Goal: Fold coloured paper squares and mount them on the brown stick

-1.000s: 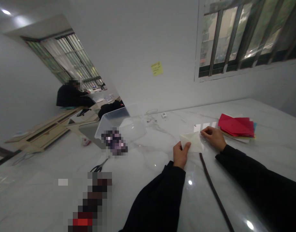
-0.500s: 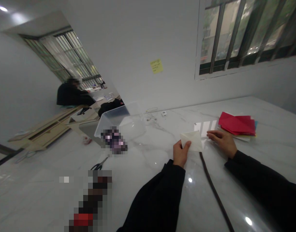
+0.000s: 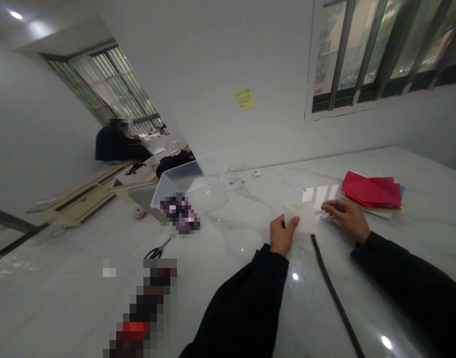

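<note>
My left hand [image 3: 283,234] grips a small cream folded paper [image 3: 301,217] by its left side, with the thumb pressed on the front. Crease lines run across the paper, which looks like a little envelope. Just to its right is my right hand [image 3: 345,218], apart from the paper. Its fingertips are pinched together, and whatever they may hold is too small to make out. A dark cord [image 3: 334,293] runs from below the paper down to the bottom edge of the view.
Beyond my right hand lies a stack of red papers [image 3: 373,191] with other colours underneath. To the left are a clear plastic bin [image 3: 168,184], a blurred-out purple item [image 3: 181,214] and scissors [image 3: 157,250]. A person [image 3: 118,141] sits in the far room.
The whole view has shifted slightly to the right in the picture. Both hands keep nearly the same pose, the left one still on the folded paper.
</note>
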The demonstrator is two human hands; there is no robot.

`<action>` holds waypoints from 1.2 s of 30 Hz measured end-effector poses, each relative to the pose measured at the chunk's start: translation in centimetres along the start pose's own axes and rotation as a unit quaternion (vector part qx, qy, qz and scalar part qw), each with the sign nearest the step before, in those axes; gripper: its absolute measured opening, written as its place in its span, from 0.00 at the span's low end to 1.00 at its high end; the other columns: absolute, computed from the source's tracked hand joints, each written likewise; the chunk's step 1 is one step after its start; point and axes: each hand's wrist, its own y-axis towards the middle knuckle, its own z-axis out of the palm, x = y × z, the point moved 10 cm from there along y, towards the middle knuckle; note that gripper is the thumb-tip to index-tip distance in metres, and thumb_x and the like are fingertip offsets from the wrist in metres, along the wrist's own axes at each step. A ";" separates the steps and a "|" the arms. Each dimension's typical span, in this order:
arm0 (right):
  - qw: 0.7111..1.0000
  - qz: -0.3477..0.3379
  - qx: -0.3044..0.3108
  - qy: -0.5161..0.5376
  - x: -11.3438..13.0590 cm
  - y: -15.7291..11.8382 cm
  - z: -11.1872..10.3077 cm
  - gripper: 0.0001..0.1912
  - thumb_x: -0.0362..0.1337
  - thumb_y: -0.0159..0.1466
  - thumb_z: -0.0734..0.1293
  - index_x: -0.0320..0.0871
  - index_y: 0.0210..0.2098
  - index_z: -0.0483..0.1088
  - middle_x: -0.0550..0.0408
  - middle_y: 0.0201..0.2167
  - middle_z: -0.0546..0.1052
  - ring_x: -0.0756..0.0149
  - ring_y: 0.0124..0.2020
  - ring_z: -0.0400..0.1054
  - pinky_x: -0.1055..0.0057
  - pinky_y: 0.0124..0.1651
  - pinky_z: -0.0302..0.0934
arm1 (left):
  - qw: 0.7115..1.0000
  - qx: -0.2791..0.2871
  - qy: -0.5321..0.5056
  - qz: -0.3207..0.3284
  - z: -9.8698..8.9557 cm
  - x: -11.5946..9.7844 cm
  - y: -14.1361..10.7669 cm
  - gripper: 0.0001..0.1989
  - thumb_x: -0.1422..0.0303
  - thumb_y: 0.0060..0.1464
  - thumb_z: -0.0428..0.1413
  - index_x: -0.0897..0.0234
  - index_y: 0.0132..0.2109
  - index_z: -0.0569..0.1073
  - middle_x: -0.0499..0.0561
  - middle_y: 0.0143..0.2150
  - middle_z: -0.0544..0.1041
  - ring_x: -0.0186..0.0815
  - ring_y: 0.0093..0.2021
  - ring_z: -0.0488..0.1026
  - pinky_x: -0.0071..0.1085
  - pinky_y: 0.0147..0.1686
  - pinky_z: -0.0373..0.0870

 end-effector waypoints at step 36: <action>0.998 -0.039 0.046 -0.037 2.4 -0.5 0.9 0.19 0.54 0.59 0.67 0.44 0.34 0.77 0.52 0.34 0.80 0.57 0.38 0.73 0.63 0.44 0.63 | 1.000 -0.008 -0.002 -0.002 -0.2 0.2 0.2 0.20 0.57 0.47 0.62 0.71 0.40 0.79 0.56 0.35 0.80 0.37 0.32 0.73 0.31 0.32 0.69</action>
